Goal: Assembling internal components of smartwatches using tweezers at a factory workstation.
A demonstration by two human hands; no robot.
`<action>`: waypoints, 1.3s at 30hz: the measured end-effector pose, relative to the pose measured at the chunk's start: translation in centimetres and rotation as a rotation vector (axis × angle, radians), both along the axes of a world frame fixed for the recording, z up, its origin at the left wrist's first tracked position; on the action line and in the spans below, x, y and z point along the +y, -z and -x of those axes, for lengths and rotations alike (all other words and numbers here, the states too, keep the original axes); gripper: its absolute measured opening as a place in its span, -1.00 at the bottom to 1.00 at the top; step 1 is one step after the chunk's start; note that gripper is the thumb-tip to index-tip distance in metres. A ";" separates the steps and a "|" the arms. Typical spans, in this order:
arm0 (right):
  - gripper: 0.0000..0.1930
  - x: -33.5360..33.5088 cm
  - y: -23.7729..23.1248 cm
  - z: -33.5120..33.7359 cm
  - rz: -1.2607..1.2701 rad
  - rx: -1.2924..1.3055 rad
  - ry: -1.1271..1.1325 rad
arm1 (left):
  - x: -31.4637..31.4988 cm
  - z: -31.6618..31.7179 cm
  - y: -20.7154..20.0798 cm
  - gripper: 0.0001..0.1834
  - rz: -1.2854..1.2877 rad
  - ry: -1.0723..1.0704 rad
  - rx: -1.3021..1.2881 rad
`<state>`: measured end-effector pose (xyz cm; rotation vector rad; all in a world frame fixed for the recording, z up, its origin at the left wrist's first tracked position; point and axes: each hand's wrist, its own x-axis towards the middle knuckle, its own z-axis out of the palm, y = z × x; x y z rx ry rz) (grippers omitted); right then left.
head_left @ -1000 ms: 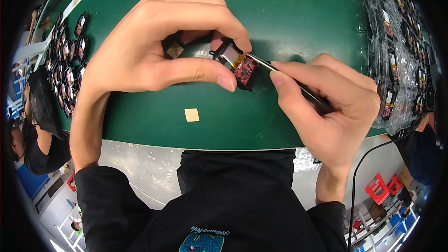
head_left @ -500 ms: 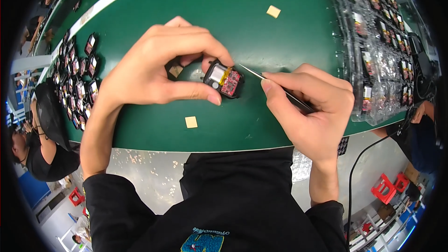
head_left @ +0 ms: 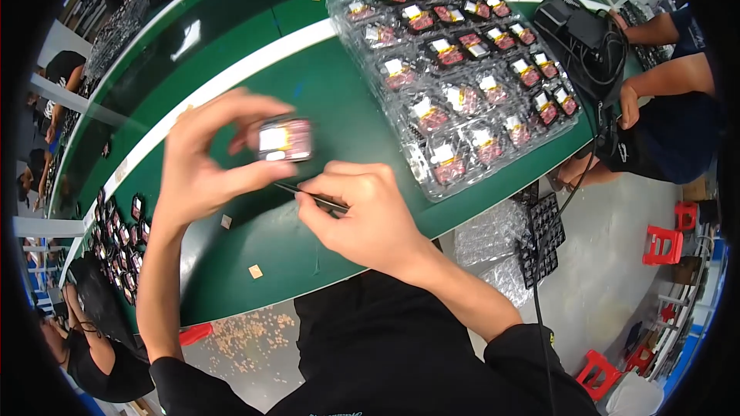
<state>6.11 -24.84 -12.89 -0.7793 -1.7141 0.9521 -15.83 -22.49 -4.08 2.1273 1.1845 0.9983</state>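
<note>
My left hand (head_left: pixel 202 158) grips a small black device housing (head_left: pixel 287 140) by its edges, between thumb and fingers. Its open face shows a silver-white battery part, yellow tape and a reddish circuit board, all smeared by motion. Just below and to the right, my right hand (head_left: pixel 366 212) pinches a pair of dark tweezers (head_left: pixel 333 202). Their thin end points left, under the housing; whether it touches anything I cannot tell. Two small pale squares, one beige (head_left: pixel 255 271) and one whitish (head_left: pixel 226 221), lie on the green table near my left forearm.
Clear plastic trays (head_left: pixel 420 158) filled with similar housings cover the table's right part. More housings (head_left: pixel 116 243) are heaped at the far left. A black bag with cables (head_left: pixel 578 35) sits beyond the trays, near another person's arms (head_left: pixel 667 81). A black cable hangs past the table's front edge.
The view has swung to the right, bringing the trays fully into sight. The housing has turned in my left hand, and the tweezers have gone from beside its upper right edge to below it.
</note>
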 end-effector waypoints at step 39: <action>-0.87 -1.0 -2.8 0.2 0.023 -0.208 -0.017 | -0.2 21.8 4.0 -0.53 0.014 -0.595 0.223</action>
